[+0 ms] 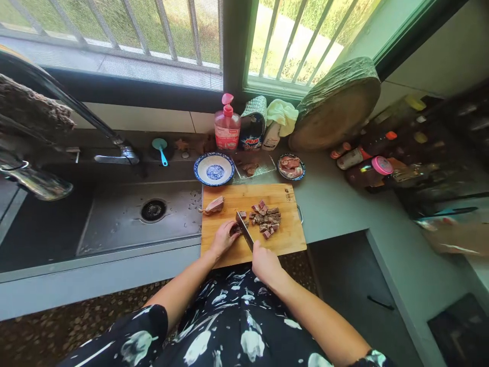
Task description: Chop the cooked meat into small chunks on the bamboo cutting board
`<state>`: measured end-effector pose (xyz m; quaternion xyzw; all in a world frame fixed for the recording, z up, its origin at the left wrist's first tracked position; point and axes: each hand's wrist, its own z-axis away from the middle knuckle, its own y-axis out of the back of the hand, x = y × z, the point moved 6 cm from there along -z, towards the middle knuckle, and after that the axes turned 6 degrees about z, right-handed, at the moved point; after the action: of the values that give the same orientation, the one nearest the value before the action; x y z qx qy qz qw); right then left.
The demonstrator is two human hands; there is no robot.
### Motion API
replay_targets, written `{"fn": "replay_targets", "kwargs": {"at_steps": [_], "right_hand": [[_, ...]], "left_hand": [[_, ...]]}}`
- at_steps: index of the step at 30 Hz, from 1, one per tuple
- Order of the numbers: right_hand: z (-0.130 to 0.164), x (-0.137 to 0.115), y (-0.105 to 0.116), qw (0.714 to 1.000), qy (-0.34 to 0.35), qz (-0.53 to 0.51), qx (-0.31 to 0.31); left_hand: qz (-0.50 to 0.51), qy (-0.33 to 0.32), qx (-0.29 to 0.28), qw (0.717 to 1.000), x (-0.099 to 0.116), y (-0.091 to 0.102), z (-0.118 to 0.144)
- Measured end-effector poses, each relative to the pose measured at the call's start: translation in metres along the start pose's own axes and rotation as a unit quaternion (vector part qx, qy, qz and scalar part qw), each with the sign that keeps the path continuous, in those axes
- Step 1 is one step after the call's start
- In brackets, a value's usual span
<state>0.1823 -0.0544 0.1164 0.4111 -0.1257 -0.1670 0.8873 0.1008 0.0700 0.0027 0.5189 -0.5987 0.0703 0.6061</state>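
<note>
My right hand (265,262) grips the handle of a knife (245,233), its blade slanting up and left over a wooden cutting board (217,244). Just left of the blade, the fingers of my left hand (224,238) are curled on a piece of meat (236,229), mostly hidden under them. A small cut piece lies by the knife's tip. To the right of the blade sits a heap of cubed meat (266,219). One larger uncut chunk of meat (214,205) rests at the board's upper left.
Behind the board stand a blue-rimmed plate (198,171), a clear tray (263,173) with a dark piece in it, and a small bowl (301,173) of raw meat. A sink (114,224) with a faucet (87,114) is at left. Bottles (227,130) and a round wooden block (340,112) line the window.
</note>
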Motion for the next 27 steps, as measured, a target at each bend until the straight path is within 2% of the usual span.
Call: {"fn": "replay_targets", "kwargs": {"at_steps": [8, 13, 18, 24, 27], "right_hand": [[-0.026, -0.008, 0.008, 1.0, 0.02, 0.003, 0.01], [-0.041, -0.007, -0.008, 1.0, 0.018, -0.008, 0.007], [-0.06, -0.008, -0.028, 0.999, 0.015, -0.021, 0.033], [-0.068, 0.006, -0.032, 0.996, 0.026, -0.047, 0.075], [-0.067, 0.026, -0.03, 0.993, -0.012, -0.056, 0.103]], "left_hand": [[-0.009, 0.011, -0.013, 1.0, -0.007, -0.003, -0.001], [0.002, 0.032, -0.033, 0.999, -0.006, -0.002, -0.001], [0.006, 0.04, -0.045, 0.998, -0.001, -0.003, -0.001], [-0.024, 0.005, -0.034, 0.999, 0.002, -0.003, 0.007], [-0.04, 0.008, -0.038, 0.998, 0.002, -0.006, 0.007]]}}
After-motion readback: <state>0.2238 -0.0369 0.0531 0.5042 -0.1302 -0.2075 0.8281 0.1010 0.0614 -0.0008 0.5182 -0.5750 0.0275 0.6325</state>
